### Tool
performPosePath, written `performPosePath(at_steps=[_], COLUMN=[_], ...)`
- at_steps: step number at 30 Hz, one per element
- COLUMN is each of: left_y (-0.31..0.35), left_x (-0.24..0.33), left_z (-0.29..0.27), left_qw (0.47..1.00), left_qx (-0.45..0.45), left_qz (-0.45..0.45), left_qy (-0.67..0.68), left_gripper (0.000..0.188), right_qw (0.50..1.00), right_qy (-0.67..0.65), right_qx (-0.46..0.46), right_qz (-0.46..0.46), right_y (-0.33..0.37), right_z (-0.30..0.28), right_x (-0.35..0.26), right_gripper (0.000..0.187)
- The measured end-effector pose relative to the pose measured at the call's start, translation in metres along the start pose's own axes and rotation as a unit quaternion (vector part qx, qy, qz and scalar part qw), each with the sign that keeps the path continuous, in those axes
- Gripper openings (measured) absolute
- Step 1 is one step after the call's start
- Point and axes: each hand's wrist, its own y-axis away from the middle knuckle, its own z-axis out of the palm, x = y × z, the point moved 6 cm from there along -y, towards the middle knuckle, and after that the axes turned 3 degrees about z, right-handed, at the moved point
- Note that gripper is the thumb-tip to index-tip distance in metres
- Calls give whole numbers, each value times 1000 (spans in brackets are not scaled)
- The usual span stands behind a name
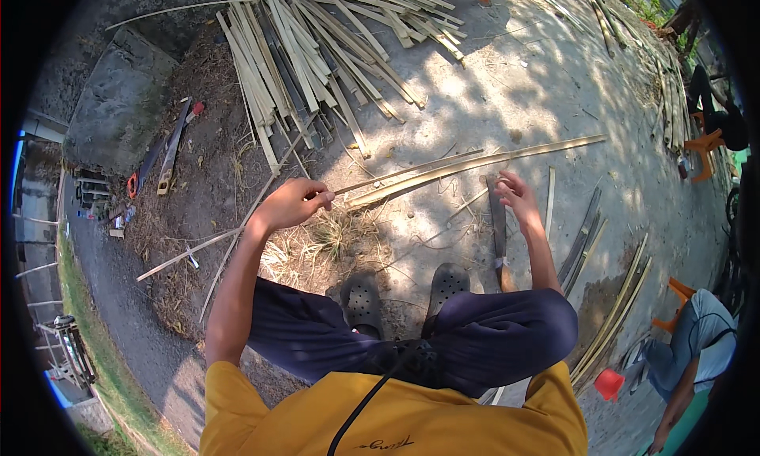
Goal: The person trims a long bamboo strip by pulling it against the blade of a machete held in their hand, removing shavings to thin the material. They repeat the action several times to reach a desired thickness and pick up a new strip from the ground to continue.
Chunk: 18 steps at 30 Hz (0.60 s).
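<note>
The thin strip [408,172], pinched at its near end by the left hand [293,204], runs toward two o'clock. A wider strip [475,165] lies close alongside; a knife [499,225] sits at four o'clock, a strip pile [317,60] at eleven, a handsaw [172,157] at nine. The thin strip looks slim, nearly straight, tan. The right hand [514,196] has curled fingers; I cannot tell whether they hold anything.

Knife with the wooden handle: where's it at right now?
Head view, right of centre: the knife lies on the ground between the right shoe and right forearm, its blade end beside the right hand.
</note>
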Motion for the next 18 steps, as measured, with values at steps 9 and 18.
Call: performPosePath(at_steps=[9,18], left_y=[1,-3], left_x=[-5,-61], left_z=[-2,11], left_qw=[997,991], left_qx=[-2,-111], left_qz=[-74,-18], left_qy=[-12,-71], left_gripper=[39,40], right_qw=[902,923], right_qy=[351,348], right_qx=[114,83], right_qz=[-222,-142], right_y=[25,71], right_z=[0,-57], right_x=[-52,39], right_gripper=[57,40])
